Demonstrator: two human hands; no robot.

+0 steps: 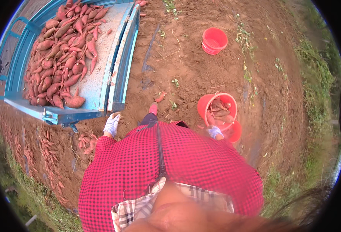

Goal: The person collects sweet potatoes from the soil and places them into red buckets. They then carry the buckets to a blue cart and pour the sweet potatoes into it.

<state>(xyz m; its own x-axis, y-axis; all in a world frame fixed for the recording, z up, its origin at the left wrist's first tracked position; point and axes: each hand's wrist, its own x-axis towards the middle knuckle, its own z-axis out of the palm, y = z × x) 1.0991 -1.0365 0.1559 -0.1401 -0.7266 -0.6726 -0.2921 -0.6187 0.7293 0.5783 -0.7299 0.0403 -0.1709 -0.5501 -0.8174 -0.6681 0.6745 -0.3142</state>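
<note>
My left hand (112,125), in a white glove with dirt-brown fingers, hangs beside the near corner of a blue truck bed (118,65). Its fingers are loosely bent and apart, with nothing visible in them. At the near rim of a red bucket (201,106) is my right hand (215,132), also gloved. It appears closed on that rim, though its fingers are partly hidden. Several sweet potatoes (220,112) lie inside this bucket. Another red bucket (235,132) shows partly behind it, close to my right hand.
A large heap of sweet potatoes (62,58) fills much of the truck bed. Farther off on the soil stands a red bucket (214,38). One sweet potato (161,96) lies ahead of my boot (153,108). More sweet potatoes (87,144) lie in piles and rows at the left.
</note>
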